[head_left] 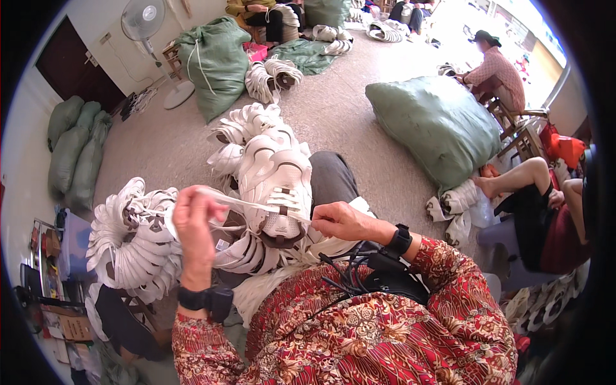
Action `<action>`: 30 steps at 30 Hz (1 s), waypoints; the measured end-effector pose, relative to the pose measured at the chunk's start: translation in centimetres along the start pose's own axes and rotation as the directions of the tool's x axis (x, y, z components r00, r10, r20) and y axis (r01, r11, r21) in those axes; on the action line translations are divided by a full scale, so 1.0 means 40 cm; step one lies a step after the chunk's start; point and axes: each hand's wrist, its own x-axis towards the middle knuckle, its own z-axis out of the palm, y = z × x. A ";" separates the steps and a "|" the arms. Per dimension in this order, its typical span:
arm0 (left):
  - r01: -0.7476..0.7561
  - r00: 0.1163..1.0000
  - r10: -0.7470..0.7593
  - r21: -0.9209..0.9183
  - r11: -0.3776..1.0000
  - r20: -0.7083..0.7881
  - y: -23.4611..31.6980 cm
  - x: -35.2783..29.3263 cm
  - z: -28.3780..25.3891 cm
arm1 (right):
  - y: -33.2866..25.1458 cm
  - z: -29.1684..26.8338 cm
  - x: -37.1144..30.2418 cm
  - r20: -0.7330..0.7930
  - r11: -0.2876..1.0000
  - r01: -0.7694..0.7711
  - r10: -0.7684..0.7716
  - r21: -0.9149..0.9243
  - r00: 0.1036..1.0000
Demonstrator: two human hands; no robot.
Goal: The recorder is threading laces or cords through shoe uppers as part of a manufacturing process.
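Observation:
A white shoe upper [280, 186] with a mesh toe and dark lining lies in front of me, at the near end of a row of nested uppers. From its eyelets a white shoelace [240, 201] stretches left to my left hand [196, 221], which is raised and closed on it. My right hand [341, 221] is at the right side of the upper's tongue, fingers pinched together. A short piece of lace runs to its fingertips, partly hidden by them. The upper sits over my lap, beside my dark trouser knee [333, 173].
A curved stack of white uppers [128, 244] stands at my left. Large green sacks [433, 125] lie ahead on the right, with another sack [215, 64] at the far left near a standing fan [144, 22]. A person [497, 70] sits on a stool; another's bare legs [520, 183] show at right.

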 end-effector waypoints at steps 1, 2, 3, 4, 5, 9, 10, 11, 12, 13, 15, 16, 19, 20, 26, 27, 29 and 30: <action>-0.005 0.996 0.009 0.046 0.999 -0.085 0.013 0.013 -0.031 | -0.003 -0.002 -0.004 0.005 1.000 -0.007 0.007 -0.016 1.000; -0.031 0.985 0.036 0.036 0.999 -0.169 0.027 0.019 -0.058 | -0.005 -0.003 -0.005 0.014 0.999 -0.010 0.011 -0.034 1.000; -0.049 0.971 0.049 0.004 0.999 -0.233 0.033 0.027 -0.093 | -0.001 -0.006 -0.005 0.006 0.999 -0.011 0.011 -0.030 1.000; -0.052 0.950 0.043 -0.019 0.998 -0.310 0.046 0.039 -0.133 | 0.004 -0.010 -0.004 0.047 0.993 0.052 -0.047 -0.111 0.998; -0.055 0.922 0.034 -0.045 0.997 -0.385 0.054 0.049 -0.170 | 0.006 -0.014 -0.007 0.093 0.975 0.115 -0.099 -0.190 0.991; -0.023 0.927 -0.020 -0.110 0.994 -0.374 0.027 0.053 -0.246 | -0.006 -0.024 -0.016 0.054 0.972 0.140 -0.132 -0.190 0.990; -0.054 0.934 0.112 0.176 0.983 -0.340 0.007 0.058 -0.236 | -0.013 -0.027 -0.015 0.071 0.990 0.065 -0.056 -0.127 0.996; -0.084 0.938 0.222 0.446 0.891 -0.266 0.003 0.056 -0.191 | -0.011 -0.032 -0.020 0.088 0.998 -0.019 0.025 -0.061 0.996; -0.124 0.925 0.347 0.738 0.663 -0.156 0.003 0.025 -0.147 | -0.008 -0.041 -0.026 0.081 0.998 -0.025 0.030 -0.060 0.996; -0.121 0.925 0.346 0.740 0.661 -0.158 0.024 -0.007 -0.086 | -0.004 -0.057 -0.031 0.052 0.999 -0.045 0.044 0.022 0.998; -0.404 0.845 0.509 0.818 0.409 0.164 0.050 -0.059 0.012 | -0.019 -0.089 -0.048 -0.034 0.968 -0.025 0.035 0.249 0.999; -0.429 0.896 0.331 0.777 0.462 0.297 0.047 -0.081 0.032 | -0.050 -0.099 -0.062 -0.092 0.913 0.024 0.014 0.406 0.996; -0.319 0.891 -0.035 0.678 0.662 0.453 0.013 -0.155 0.118 | -0.113 -0.128 -0.101 -0.185 0.737 0.150 -0.033 0.659 0.982; -0.319 0.892 -0.034 0.680 0.660 0.452 -0.014 -0.163 0.130 | -0.116 -0.138 -0.114 -0.234 0.621 0.218 -0.057 0.753 0.971; -0.486 0.831 -0.008 0.734 0.474 0.556 -0.127 -0.162 0.182 | 0.007 -0.283 -0.195 -0.347 0.256 0.384 -0.178 0.887 0.921; -0.485 0.832 -0.011 0.736 0.473 0.555 -0.131 -0.168 0.187 | 0.020 -0.305 -0.209 -0.346 0.253 0.382 -0.176 0.889 0.922; -0.396 0.873 -0.030 0.745 0.537 0.486 -0.143 -0.174 0.203 | 0.043 -0.350 -0.239 -0.479 0.150 0.484 -0.073 0.862 0.875; -0.396 0.873 -0.032 0.746 0.536 0.486 -0.147 -0.178 0.206 | 0.045 -0.371 -0.248 -0.479 0.148 0.484 -0.072 0.862 0.875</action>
